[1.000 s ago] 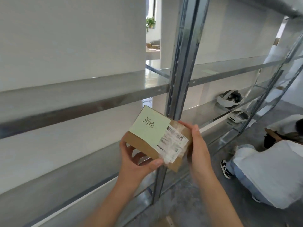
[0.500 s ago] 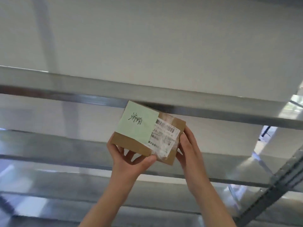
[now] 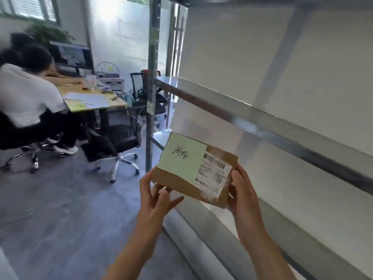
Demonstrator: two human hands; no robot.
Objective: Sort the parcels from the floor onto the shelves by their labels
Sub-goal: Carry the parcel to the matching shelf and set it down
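I hold a small brown cardboard parcel point(image 3: 181, 183) in front of me with both hands. A pale green note with handwritten black characters and a white barcode label cover its top. My left hand point(image 3: 156, 196) grips its lower left corner from below. My right hand point(image 3: 241, 191) clasps its right end. The parcel hovers level with the left end of a metal shelving unit, whose middle shelf point(image 3: 222, 102) runs off to the right above it. A lower shelf point(image 3: 201, 225) lies under the parcel.
The shelf's upright post point(image 3: 152, 87) stands just left of the parcel. Further left are black office chairs point(image 3: 119, 134), a wooden desk point(image 3: 96, 102) with papers and a monitor, and a seated person point(image 3: 26, 93) in a white shirt. Grey floor lies below.
My view has swung left along the shelving to its end post, bringing the desk area into sight. The parcel stays in both hands, held much the same way.
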